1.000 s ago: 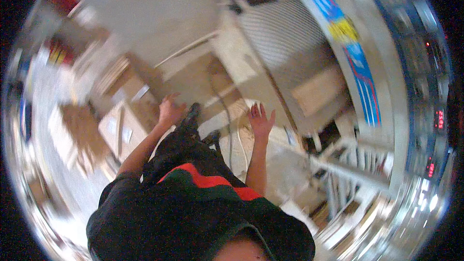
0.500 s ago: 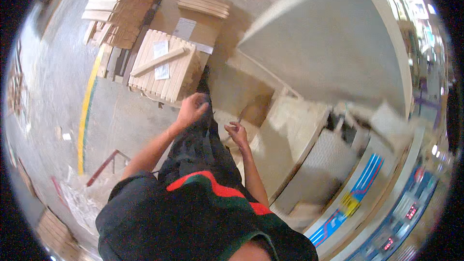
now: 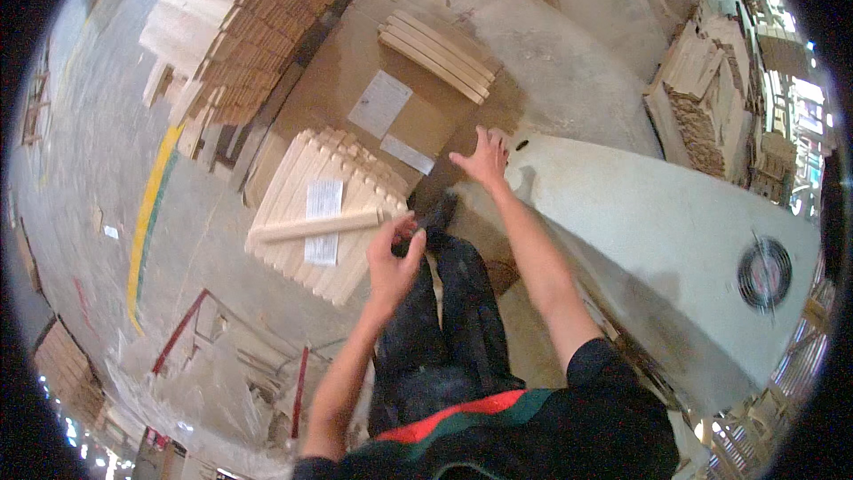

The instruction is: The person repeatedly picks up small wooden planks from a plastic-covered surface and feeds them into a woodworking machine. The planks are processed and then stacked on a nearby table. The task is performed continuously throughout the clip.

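Note:
My left hand (image 3: 394,262) hovers beside the right end of a single wooden strip (image 3: 320,226). Its fingers are bent, the thumb stands apart, and nothing shows in its grasp. The strip lies across a stack of pale wooden pieces (image 3: 289,187), over a printed white paper sheet (image 3: 326,200). Farther forward, my right hand (image 3: 484,160) reaches out with fingers spread, holding nothing. Near it is the corner of a large pale grey machine panel (image 3: 640,213). Several wooden strips (image 3: 437,55) lie on the far part of the brown cardboard surface (image 3: 351,71).
A tall wood stack (image 3: 258,27) rises at the far left, beside a yellow floor line (image 3: 153,222). Red metal bars (image 3: 182,329) and clear plastic wrap (image 3: 195,387) are at the lower left. A round fan grille (image 3: 764,274) sits in the panel; more timber (image 3: 702,98) stands beyond.
My view has turned, bringing the stacks closer. The right hand has moved forward and its fingers have spread. My left hand has come near the strip's end.

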`<move>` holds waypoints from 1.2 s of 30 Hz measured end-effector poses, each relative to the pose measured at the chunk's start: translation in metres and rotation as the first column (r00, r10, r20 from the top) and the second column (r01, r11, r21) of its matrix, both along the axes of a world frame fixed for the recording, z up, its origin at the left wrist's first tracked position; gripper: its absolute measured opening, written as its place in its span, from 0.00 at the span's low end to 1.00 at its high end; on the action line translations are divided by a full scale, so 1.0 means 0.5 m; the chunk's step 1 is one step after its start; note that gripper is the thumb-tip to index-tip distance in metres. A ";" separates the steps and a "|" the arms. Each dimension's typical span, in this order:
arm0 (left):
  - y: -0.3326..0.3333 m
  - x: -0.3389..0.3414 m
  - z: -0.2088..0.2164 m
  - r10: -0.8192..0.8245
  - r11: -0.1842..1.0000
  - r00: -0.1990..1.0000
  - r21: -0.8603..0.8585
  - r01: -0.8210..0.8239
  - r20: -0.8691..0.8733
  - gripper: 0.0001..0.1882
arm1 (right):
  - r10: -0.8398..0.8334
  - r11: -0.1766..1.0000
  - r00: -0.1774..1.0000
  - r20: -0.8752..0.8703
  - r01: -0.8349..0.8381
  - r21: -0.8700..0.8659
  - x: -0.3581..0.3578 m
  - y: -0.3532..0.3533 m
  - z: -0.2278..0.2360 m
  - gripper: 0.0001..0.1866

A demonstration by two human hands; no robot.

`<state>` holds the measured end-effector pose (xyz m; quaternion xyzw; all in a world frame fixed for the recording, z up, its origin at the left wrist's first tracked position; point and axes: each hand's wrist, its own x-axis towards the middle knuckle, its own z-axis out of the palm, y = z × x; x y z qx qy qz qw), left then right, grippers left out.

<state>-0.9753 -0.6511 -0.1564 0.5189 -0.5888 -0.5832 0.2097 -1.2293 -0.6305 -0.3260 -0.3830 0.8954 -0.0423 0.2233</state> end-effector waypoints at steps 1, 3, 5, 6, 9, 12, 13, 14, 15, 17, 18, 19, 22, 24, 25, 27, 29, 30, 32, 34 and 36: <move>-0.013 -0.017 -0.021 0.048 0.999 0.999 0.007 -0.048 0.011 0.16 | 0.036 0.998 0.999 -0.024 -0.035 0.053 -0.038 -0.061 -0.043 0.50; -0.034 -0.043 -0.072 0.119 0.993 0.991 0.014 -0.120 0.060 0.16 | 0.127 0.985 0.990 -0.064 -0.118 0.122 -0.111 -0.157 -0.160 0.52; -0.041 -0.059 -0.123 0.147 0.988 0.974 0.019 -0.153 0.171 0.16 | 0.198 0.967 0.978 -0.066 -0.185 0.173 -0.167 -0.225 -0.285 0.55; -0.050 -0.073 -0.157 0.147 0.988 0.961 0.006 -0.153 0.232 0.16 | 0.217 0.965 0.974 -0.068 -0.204 0.168 -0.203 -0.267 -0.348 0.56; -0.051 -0.107 -0.265 0.188 0.957 0.934 0.156 -0.243 0.302 0.16 | 0.288 0.947 0.956 -0.064 -0.274 0.166 -0.282 -0.402 -0.500 0.61; -0.048 -0.192 -0.352 0.303 0.884 0.893 0.252 -0.394 0.333 0.15 | 0.338 0.941 0.921 -0.192 -0.337 0.037 -0.324 -0.459 -0.637 0.65; -0.052 -0.226 -0.372 0.323 0.865 0.890 0.281 -0.416 0.322 0.15 | 0.348 0.937 0.926 -0.147 -0.341 0.075 -0.326 -0.491 -0.636 0.66; -0.063 -0.262 -0.391 0.337 0.847 0.891 0.314 -0.428 0.306 0.15 | 0.350 0.934 0.931 -0.106 -0.338 0.116 -0.328 -0.506 -0.639 0.66; -0.077 -0.291 -0.411 0.341 0.831 0.895 0.354 -0.430 0.286 0.15 | 0.368 0.928 0.923 -0.114 -0.357 0.104 -0.330 -0.497 -0.655 0.67; -0.086 -0.327 -0.459 0.356 0.833 0.901 0.353 -0.426 0.248 0.15 | 0.410 0.912 0.903 -0.131 -0.403 0.078 -0.331 -0.471 -0.673 0.68; -0.103 -0.357 -0.494 0.368 0.841 0.908 0.345 -0.417 0.200 0.16 | 0.420 0.907 0.896 -0.142 -0.412 0.082 -0.343 -0.468 -0.676 0.68; -0.126 -0.382 -0.520 0.335 0.855 0.921 0.346 -0.385 0.196 0.16 | 0.427 0.904 0.892 -0.146 -0.419 0.082 -0.336 -0.456 -0.679 0.68; -0.207 -0.433 -0.613 0.260 0.906 0.949 0.294 -0.304 0.181 0.15 | 0.440 0.898 0.892 -0.105 -0.434 0.079 -0.357 -0.447 -0.679 0.68; -0.260 -0.447 -0.729 0.240 0.949 0.951 0.159 -0.272 0.195 0.15 | 0.449 0.893 0.891 -0.069 -0.447 0.046 -0.371 -0.449 -0.668 0.67; -0.292 -0.455 -0.789 0.218 0.966 0.951 0.087 -0.242 0.220 0.15 | 0.449 0.893 0.891 -0.057 -0.449 0.023 -0.381 -0.444 -0.661 0.67; -0.364 -0.468 -0.880 0.078 0.990 0.956 0.094 -0.109 0.281 0.18 | 0.454 0.891 0.891 -0.023 -0.454 0.008 -0.390 -0.435 -0.649 0.66; -0.421 -0.483 -0.940 -0.030 0.999 0.895 0.029 0.019 0.444 0.20 | 0.474 0.880 0.880 0.020 -0.474 0.007 -0.381 -0.444 -0.639 0.66; -0.443 -0.478 -0.966 -0.105 0.991 0.869 -0.022 0.132 0.484 0.20 | 0.475 0.880 0.880 0.011 -0.475 0.000 -0.367 -0.443 -0.630 0.66; -0.474 -0.461 -1.013 -0.230 0.929 0.785 -0.111 0.354 0.575 0.21 | 0.479 0.878 0.878 -0.008 -0.479 -0.022 -0.340 -0.442 -0.621 0.66; -0.493 -0.470 -1.037 -0.248 0.917 0.810 -0.141 0.373 0.532 0.21 | 0.437 0.899 0.899 -0.040 -0.438 -0.027 -0.356 -0.426 -0.646 0.65; -0.507 -0.474 -1.059 -0.224 0.956 0.853 -0.062 0.286 0.472 0.22 | 0.396 0.918 0.918 -0.029 -0.396 0.000 -0.362 -0.423 -0.676 0.65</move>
